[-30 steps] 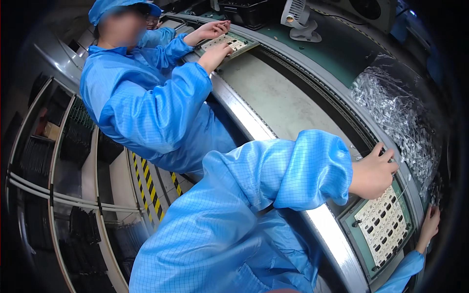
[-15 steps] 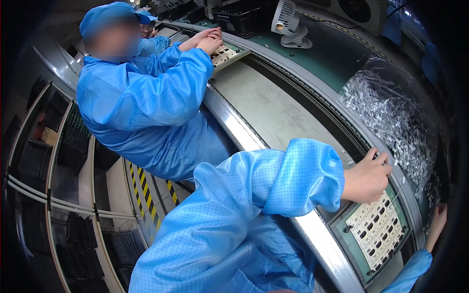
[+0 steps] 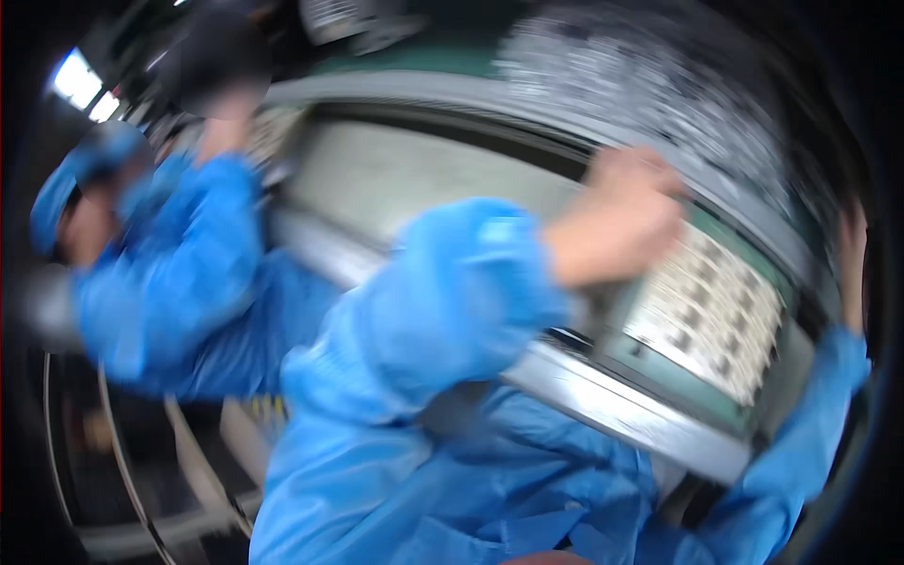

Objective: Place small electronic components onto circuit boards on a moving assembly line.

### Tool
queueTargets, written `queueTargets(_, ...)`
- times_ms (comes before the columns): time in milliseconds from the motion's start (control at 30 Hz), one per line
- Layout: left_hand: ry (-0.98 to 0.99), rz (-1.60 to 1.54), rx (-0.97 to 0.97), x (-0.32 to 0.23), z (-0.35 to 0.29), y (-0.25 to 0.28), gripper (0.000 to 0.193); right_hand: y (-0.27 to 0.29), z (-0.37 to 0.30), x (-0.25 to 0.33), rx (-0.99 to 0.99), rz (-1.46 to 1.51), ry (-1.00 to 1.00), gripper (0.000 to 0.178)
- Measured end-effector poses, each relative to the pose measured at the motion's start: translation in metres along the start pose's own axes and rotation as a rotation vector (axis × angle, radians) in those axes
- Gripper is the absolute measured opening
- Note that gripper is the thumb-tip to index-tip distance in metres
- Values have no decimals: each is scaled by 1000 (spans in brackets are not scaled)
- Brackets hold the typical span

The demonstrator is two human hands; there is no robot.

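My left hand [image 3: 621, 221] is over the far left corner of a pale circuit board panel [image 3: 708, 315] dotted with dark parts. Its fingers are bunched closed, and motion smears whatever they may hold. The panel lies in a green tray [image 3: 650, 363] on the conveyor line. At the far right rim is my right hand [image 3: 853, 254], narrow and blurred, beside the heap of clear bags and shiny small pieces [image 3: 650, 94]; its fingers do not show clearly.
A metal rail [image 3: 621, 400] edges the line on my side. The pale conveyor bed [image 3: 405, 179] runs left toward a co-worker in a blue coat [image 3: 179, 273]. A white fan [image 3: 363, 24] stands at the back. Shelf racks [image 3: 122, 461] are at the lower left.
The view has swung right, so the line and the co-worker sit further left. My left hand stays close to the panel's far edge. More of my right forearm shows.
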State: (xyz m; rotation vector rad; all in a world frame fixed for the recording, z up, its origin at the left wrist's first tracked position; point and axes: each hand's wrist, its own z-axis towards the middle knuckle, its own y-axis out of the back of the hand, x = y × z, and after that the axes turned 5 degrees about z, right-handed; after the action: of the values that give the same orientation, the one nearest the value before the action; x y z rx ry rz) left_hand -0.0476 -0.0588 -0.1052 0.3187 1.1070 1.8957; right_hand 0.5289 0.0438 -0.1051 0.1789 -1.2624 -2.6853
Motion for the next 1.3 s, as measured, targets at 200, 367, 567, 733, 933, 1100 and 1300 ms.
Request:
queueTargets(200, -6, -25, 23, 0, 6, 21, 7, 36, 17, 121, -159, 344, -185, 36)
queueTargets(367, 12, -28, 19, -17, 16, 31, 18, 96, 12, 173, -248, 436, -300, 30)
queueTargets(567, 158, -324, -121, -44, 16, 48, 33, 131, -22, 236, 266, 1186, -296, 38)
queueTargets(733, 364, -862, 75, -78, 17, 33, 42, 126, -37, 324, 669, 1529, -288, 24)
queueTargets(933, 2, -262, -176, -49, 22, 22, 35, 108, -35, 323, 464, 1263, -265, 26)
queueTargets(1100, -138, -81, 18, -54, 15, 28, 21, 142, -14, 290, 168, 1553, -722, 36)
queueTargets(1300, -184, 40, 155, -107, 29, -6, 24, 124, -26, 266, 115, 1306, -589, 22)
